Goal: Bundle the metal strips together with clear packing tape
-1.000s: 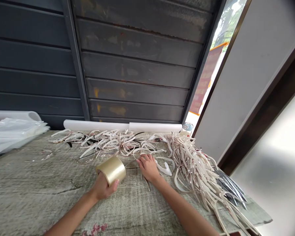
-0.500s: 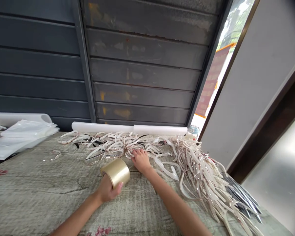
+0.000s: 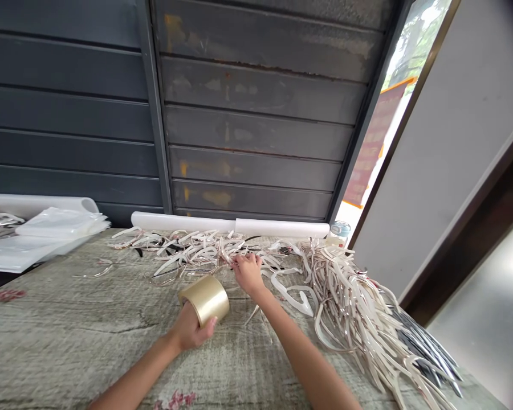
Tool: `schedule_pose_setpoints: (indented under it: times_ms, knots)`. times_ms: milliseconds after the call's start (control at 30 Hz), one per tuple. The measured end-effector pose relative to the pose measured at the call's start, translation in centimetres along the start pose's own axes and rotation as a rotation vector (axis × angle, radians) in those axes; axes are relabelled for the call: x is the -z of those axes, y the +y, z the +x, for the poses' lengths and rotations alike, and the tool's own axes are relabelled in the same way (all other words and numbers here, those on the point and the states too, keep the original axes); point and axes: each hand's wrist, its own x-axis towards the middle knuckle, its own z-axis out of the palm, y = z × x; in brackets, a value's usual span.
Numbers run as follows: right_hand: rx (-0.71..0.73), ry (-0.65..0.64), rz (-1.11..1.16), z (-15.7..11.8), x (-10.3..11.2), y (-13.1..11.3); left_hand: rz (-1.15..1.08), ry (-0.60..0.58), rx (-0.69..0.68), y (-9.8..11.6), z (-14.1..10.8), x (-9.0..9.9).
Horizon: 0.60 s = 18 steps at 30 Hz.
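My left hand (image 3: 195, 329) is closed around a wide roll of clear, yellowish packing tape (image 3: 208, 299), fingers inside its core and thumb along the outer edge. The roll is held tilted just above the table. Farther forward, my right hand (image 3: 248, 272) reaches into a loose pile of thin, curved, glossy white and pinkish strips (image 3: 205, 250). Its fingers are bent and pinched on a strip at the near edge of the pile; the fingertips are partly hidden. Thin strip ends (image 3: 260, 319) lie beneath my right wrist.
A thick heap of similar strips (image 3: 346, 290) runs along the right, with dark silvery ones (image 3: 430, 347) beside it. White rolls (image 3: 188, 221) lie against the dark slatted panel (image 3: 256, 131). Plastic sheets (image 3: 55, 228) are stacked at left. A small container (image 3: 339, 232) stands at the far right corner.
My right hand has shifted slightly and its fingers have bent down more onto the strips. My left hand still holds the tape roll. The view has turned slightly left.
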Motion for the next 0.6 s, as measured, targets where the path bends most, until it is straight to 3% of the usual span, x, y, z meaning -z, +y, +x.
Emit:
schedule_pose_setpoints:
  times_ms: [133,300,400,600]
  knots:
    - [0.041,0.126,0.069,-1.8,3.0,1.0,0.011,0.007,-0.034,0.6,0.4,0.6]
    - [0.497,0.065,0.165,-9.8,4.9,2.5,-0.015,-0.003,-0.054,1.0,1.1,0.8]
    - [0.686,-0.007,0.228,-13.7,5.2,2.6,-0.062,-0.026,-0.038,0.9,1.1,0.5]
    - [0.761,-0.111,0.318,-14.4,4.9,1.2,-0.105,-0.095,0.003,0.7,1.1,0.3]
